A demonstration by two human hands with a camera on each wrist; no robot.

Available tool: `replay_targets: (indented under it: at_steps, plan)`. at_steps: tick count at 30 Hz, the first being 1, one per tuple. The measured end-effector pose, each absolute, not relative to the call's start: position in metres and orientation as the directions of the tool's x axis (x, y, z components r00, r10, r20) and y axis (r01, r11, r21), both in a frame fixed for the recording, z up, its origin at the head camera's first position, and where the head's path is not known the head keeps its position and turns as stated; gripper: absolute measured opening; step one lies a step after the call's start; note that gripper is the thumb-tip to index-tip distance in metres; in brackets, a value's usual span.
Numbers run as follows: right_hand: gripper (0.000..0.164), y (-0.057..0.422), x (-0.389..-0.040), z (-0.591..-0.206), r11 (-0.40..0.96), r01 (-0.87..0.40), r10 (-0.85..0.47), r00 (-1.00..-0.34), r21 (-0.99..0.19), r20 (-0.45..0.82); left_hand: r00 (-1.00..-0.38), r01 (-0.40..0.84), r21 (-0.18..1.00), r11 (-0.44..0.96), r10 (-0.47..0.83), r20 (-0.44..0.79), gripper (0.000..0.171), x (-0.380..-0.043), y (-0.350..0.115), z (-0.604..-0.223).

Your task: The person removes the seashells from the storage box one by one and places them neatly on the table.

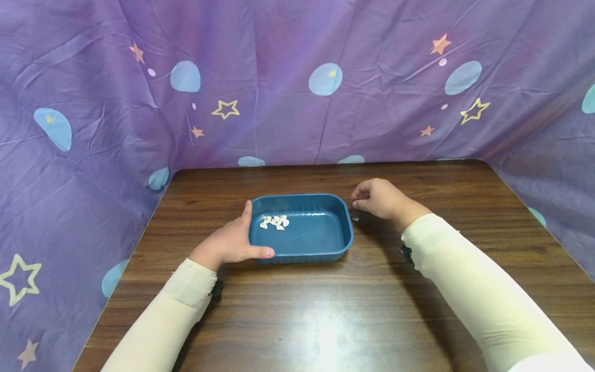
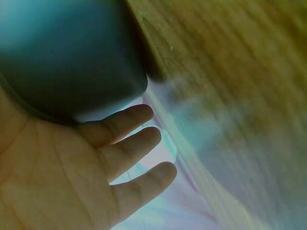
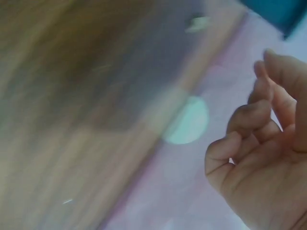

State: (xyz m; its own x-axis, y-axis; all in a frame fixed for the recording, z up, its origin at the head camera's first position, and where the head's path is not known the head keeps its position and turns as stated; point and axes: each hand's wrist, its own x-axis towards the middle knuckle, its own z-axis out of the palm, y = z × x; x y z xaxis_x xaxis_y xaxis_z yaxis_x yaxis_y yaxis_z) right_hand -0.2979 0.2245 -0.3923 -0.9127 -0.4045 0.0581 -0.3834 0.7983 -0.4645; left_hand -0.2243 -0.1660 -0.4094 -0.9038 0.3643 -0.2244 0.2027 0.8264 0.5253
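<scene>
A blue rectangular plastic basin [image 1: 302, 250] stands on the table. Several small whitish, shell-like pieces [image 1: 274, 221] are grouped at its left end. My left hand [image 1: 232, 240] spans that end, thumb along the front rim and index finger at the back corner. In the left wrist view, its other fingers [image 2: 129, 148] stretch out straight below the basin wall [image 2: 96, 57]. Just off the basin's right end, my right hand [image 1: 378, 199] hovers with fingers bent and nothing visible between thumb and fingertips. A single small piece [image 1: 355, 218] lies on the table under those fingertips.
The brown wood-grain table [image 1: 279, 310] has a glare patch towards its front. Purple curtains [image 1: 279, 51] with stars and blue spots hang behind and at both sides. A tiny pale sliver [image 3: 67, 201] shows on the wood in the right wrist view.
</scene>
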Motion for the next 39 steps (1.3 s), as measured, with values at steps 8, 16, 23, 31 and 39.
replay_targets:
  at_steps: [8, 16, 23, 31, 39]
  plan:
    - [0.012, 0.181, -0.288, -0.365, 0.672, -0.395, -0.401, -0.905, -0.627, 0.14, -0.904, 0.194, 0.528, 0.827, 0.359, -0.23, 0.149, -0.224, -0.167, -0.408]
    - [0.015, 0.135, -0.28, -0.374, 0.615, -0.445, -0.474, -0.868, -0.651, 0.146, -0.904, 0.187, 0.542, 0.819, 0.36, -0.231, 0.149, -0.225, -0.167, -0.411]
    - [0.014, 0.107, -0.28, -0.392, 0.608, -0.435, -0.493, -0.862, -0.665, 0.114, -0.899, 0.186, 0.534, 0.825, 0.363, -0.247, 0.147, -0.225, -0.167, -0.41]
    - [0.012, 0.086, -0.276, -0.397, 0.622, -0.404, -0.496, -0.866, -0.671, 0.061, -0.898, 0.194, 0.524, 0.829, 0.365, -0.246, 0.145, -0.227, -0.166, -0.409]
    - [0.012, 0.08, -0.279, -0.411, 0.671, -0.398, -0.501, -0.866, -0.625, 0.014, -0.894, 0.197, 0.524, 0.828, 0.371, -0.25, 0.144, -0.227, -0.166, -0.409]
